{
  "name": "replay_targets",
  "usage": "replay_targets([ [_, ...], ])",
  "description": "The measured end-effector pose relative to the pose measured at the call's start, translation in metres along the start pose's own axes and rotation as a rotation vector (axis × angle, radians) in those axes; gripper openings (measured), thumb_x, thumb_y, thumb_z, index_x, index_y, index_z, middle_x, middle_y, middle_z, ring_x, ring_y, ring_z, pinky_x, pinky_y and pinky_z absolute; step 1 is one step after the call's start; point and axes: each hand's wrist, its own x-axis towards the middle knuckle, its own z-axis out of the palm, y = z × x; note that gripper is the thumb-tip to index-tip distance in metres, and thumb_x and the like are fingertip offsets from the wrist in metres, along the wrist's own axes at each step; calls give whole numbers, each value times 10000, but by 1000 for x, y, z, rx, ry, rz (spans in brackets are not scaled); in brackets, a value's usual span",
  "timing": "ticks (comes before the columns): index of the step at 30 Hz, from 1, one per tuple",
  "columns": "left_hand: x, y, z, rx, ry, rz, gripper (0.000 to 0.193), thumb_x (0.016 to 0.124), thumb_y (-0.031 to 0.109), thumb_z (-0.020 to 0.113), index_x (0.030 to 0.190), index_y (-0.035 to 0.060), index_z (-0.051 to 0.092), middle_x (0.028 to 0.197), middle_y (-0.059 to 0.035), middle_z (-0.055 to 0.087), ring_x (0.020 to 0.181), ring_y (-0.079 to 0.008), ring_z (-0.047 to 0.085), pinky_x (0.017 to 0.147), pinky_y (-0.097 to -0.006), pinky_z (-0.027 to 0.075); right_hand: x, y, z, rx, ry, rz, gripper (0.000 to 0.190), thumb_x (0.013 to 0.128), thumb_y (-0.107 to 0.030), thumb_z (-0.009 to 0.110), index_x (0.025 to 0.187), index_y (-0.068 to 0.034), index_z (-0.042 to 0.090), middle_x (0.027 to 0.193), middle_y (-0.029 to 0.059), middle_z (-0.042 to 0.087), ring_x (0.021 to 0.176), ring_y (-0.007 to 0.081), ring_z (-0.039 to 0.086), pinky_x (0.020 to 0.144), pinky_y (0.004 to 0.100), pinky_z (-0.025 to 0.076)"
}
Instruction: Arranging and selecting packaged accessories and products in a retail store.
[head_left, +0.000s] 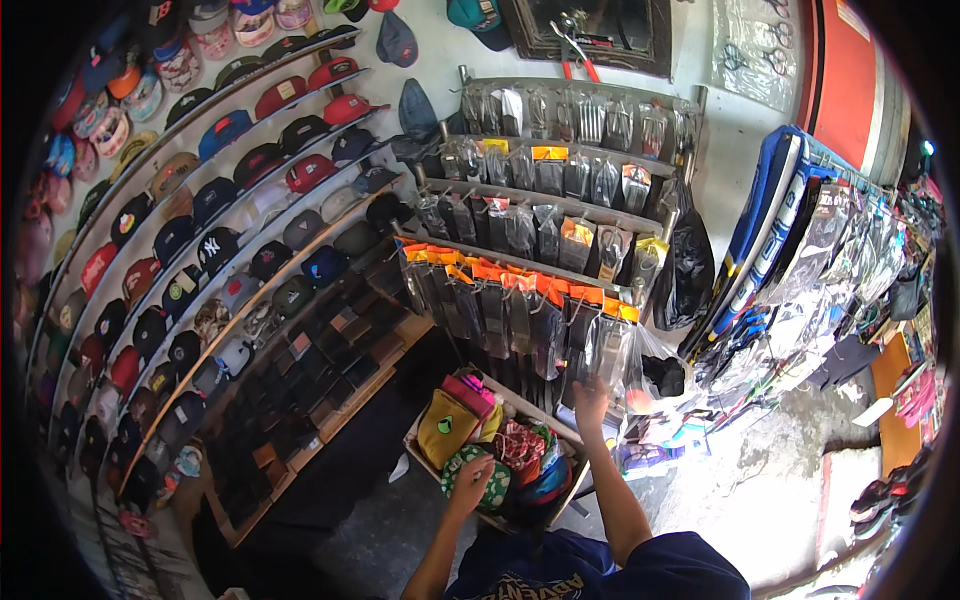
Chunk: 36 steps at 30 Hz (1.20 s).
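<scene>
My left hand (471, 484) hovers over or rests on a green patterned cloth item (452, 474) in an open box (568, 433); its fingers are loosely bent and nothing shows in them. Farther out, my right hand (591, 401) reaches up to the lower end of a clear plastic packet (609, 356) on the rack's front row. Whether its fingers grip the packet is too blurred to tell. Dark belt-like goods in plastic sleeves with orange header cards (525, 281) hang along that row. Inside the box lie a mustard pouch (444, 427), a pink item (471, 394) and red patterned cloth (517, 446).
Stepped shelves of caps (217, 247) line the left wall above a sloped display of wallets (330, 367). A black plastic bag (684, 262) hangs at the rack's right end. Red-handled pliers (576, 52) hang above. More bagged goods (810, 285) hang at right over the concrete floor (750, 472).
</scene>
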Motion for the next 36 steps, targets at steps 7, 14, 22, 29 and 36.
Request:
replay_targets([
  [7,-9,-24,7,27,-140,-24,386,1006,306,649,1261,17,648,1189,-119,711,1116,-211,664,954,-359,497,-11,35,-7,-43,44,22,344,931,-201,702,1175,23,610,1065,229,693,1008,373,677,888,440,518],
  [14,-37,-61,-13,593,-543,188,533,866,430,766,1271,95,673,1246,-154,671,1172,-330,623,1023,-424,471,-83,48,-17,-188,52,24,336,937,-157,635,1229,-4,567,1119,249,662,1058,437,631,930,486,489],
  [22,-47,-116,-22,614,-711,229,393,841,271,755,1214,157,706,1210,-132,684,1148,-338,628,990,-441,485,-222,62,-47,-246,-25,209,225,932,-155,612,1131,-52,627,955,136,705,865,285,714,755,411,566],
  [29,-55,-144,-16,454,-468,482,480,830,120,715,1292,61,602,1237,-233,626,1157,-390,609,1006,-472,488,-301,37,-34,-266,-429,361,486,872,-290,751,1275,-69,595,1136,166,695,1043,316,695,884,439,561],
  [36,-46,-120,-29,339,-450,334,409,881,129,672,1272,25,616,1283,-217,617,1191,-400,585,1037,-451,466,-336,70,5,-599,-682,227,551,816,-299,773,1306,-102,617,1281,144,656,1218,349,601,1029,473,483],
])
